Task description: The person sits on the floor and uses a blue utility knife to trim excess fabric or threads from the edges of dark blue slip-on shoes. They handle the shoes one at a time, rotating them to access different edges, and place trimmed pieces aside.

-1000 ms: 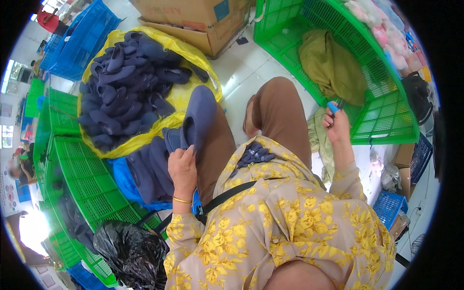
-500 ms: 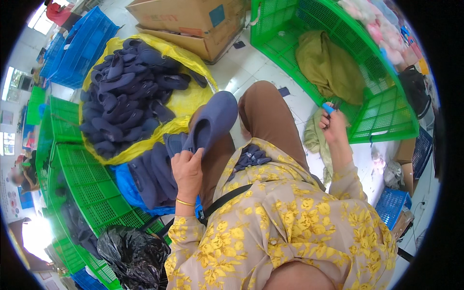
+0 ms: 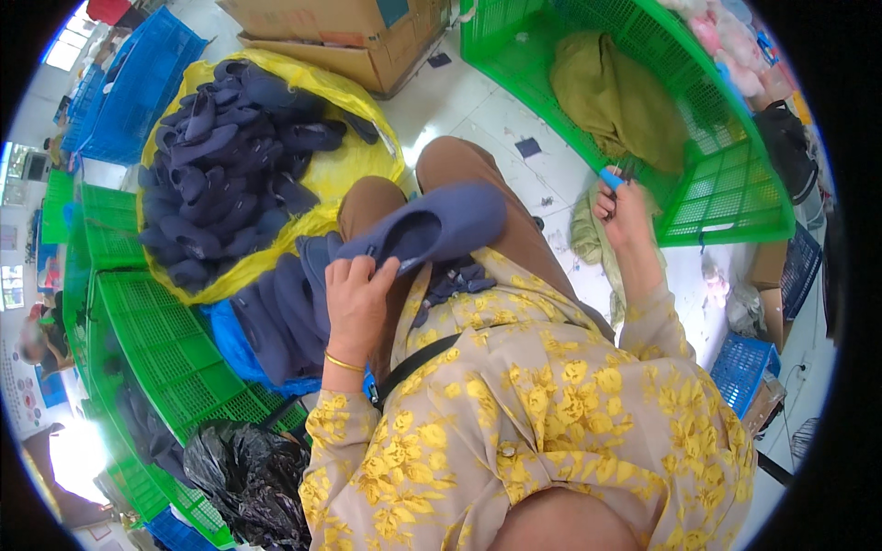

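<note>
A navy slip-on shoe (image 3: 464,219) lies tilted above my lap, its toe to the right and its opening facing up. My left hand (image 3: 358,298) pinches it at the heel edge. Out to the right, my right hand (image 3: 627,219) is closed around a small dark metal tool (image 3: 628,171), which looks like snips but is too small to be sure. Something blue (image 3: 611,177) covers one finger of that hand. Dark blue scraps (image 3: 459,280) sit on my lap. Beside my left hand, several navy shoes (image 3: 276,321) stand in a row on blue plastic.
A yellow sack (image 3: 367,174) heaped with navy shoes (image 3: 230,156) spreads at the front left. Green crates (image 3: 170,344) stand along the left, with a black plastic bag (image 3: 243,482) near my elbow. A large green crate (image 3: 735,197) at right holds olive cloth (image 3: 616,101). A cardboard box (image 3: 322,32) stands ahead.
The shoe in my left hand has swung clockwise, its toe turning from up-front toward the right over my lap. My right hand keeps its grip with little movement.
</note>
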Motion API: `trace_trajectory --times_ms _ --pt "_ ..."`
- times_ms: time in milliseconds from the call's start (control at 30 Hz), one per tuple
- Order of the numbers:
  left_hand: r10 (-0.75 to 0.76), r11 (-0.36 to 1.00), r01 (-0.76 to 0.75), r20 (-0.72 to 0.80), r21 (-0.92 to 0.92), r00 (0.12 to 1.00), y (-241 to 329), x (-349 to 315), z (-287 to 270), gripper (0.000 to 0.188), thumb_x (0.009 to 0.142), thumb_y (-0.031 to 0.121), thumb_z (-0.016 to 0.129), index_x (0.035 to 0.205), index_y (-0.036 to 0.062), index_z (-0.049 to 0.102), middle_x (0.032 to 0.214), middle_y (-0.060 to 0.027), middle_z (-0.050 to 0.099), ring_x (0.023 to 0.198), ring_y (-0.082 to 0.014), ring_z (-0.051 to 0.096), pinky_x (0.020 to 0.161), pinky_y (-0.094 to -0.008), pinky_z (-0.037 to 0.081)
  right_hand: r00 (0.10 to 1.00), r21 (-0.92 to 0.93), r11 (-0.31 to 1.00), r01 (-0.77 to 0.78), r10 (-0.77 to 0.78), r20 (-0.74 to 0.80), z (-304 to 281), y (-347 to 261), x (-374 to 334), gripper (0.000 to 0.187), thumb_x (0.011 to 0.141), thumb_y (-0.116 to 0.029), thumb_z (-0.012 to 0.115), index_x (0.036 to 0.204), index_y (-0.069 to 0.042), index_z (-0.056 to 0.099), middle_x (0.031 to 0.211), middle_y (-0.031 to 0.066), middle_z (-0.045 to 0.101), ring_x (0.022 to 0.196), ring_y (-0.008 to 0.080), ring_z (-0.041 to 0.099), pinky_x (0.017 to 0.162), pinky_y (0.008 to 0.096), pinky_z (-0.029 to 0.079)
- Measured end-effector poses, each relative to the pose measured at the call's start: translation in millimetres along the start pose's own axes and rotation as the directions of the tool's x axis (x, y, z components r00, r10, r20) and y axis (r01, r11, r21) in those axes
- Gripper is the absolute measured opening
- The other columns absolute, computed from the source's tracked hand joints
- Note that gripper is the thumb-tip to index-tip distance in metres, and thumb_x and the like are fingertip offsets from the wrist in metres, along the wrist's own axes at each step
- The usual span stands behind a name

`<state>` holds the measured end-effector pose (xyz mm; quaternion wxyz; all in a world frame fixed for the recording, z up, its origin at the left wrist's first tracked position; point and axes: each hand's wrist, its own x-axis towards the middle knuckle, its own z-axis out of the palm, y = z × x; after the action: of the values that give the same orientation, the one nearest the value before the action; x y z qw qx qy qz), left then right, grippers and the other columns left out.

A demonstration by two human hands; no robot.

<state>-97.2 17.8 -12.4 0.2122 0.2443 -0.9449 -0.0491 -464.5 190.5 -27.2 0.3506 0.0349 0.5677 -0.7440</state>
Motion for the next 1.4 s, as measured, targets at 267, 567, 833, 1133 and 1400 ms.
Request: trace_trajectory --times_ms 267,567,833,1133,1400 --pt "-0.028 0.998 0.028 -0.006 -0.062 1.0 3.3 6.1 10.8 0.03 0.073 0.001 0.063 0.1 0.0139 0.069 0.083 -0.0052 0.051 0.079 -0.0251 0.05 0.074 -0.0365 0.041 0.945 -0.461 0.86 0.22 -0.07 0.32 31.1 35.8 -33.1 0.016 0.09 -0.011 0.061 0.106 -0.013 0.058 0.079 -0.0034 0.05 0.056 0.0031 0.039 0.049 0.02 0.033" --pt "-0.096 0.978 0.099 0.025 -0.185 0.995 19.9 25.9 -4.3 0.032 0.073 0.004 0.074 0.104 0.0097 0.069 0.093 -0.0087 0.059 0.086 -0.0278 0.054 0.077 -0.0374 0.045 0.36 -0.394 0.22 0.892 0.182 0.915 82.5 75.2 -82.0 0.035 0.075 -0.002 0.06 0.108 -0.009 0.061 0.095 0.0101 0.064 0.088 0.0328 0.063 0.073 0.0414 0.051" --pt "0.009 0.917 0.013 0.054 -0.399 0.998 40.0 17.7 -0.1 0.019 0.077 0.001 0.069 0.096 0.0049 0.068 0.101 -0.0107 0.065 0.087 -0.0277 0.062 0.074 -0.0364 0.051 0.374 -0.412 0.403 0.817 0.174 0.911 77.0 67.9 -77.9 0.033 0.073 0.003 0.059 0.102 -0.009 0.065 0.088 0.0095 0.062 0.084 0.0321 0.062 0.071 0.0403 0.049" --pt "0.032 0.917 0.119 0.365 -0.382 0.93 50.8 4.8 21.4 0.021 0.077 0.002 0.06 0.095 0.0046 0.07 0.109 -0.0097 0.066 0.095 -0.0307 0.062 0.082 -0.0371 0.052 0.677 -0.589 0.727 0.353 0.237 0.697 74.2 26.3 -83.8 0.016 0.084 0.0 0.066 0.099 -0.005 0.066 0.083 -0.0023 0.062 0.076 0.0065 0.059 0.069 0.0228 0.048" --pt "-0.27 -0.275 0.609 0.668 -0.744 0.694 62.0 28.9 -21.6 0.032 0.104 0.021 0.044 0.125 -0.0021 0.051 0.097 -0.0116 0.066 0.076 -0.0133 0.062 0.065 -0.0245 0.051 0.578 -0.276 0.733 0.621 -0.191 0.794 86.8 32.3 -100.2 0.019 0.082 -0.001 0.071 0.1 -0.008 0.068 0.076 -0.0025 0.057 0.065 0.004 0.05 0.056 0.0261 0.04"
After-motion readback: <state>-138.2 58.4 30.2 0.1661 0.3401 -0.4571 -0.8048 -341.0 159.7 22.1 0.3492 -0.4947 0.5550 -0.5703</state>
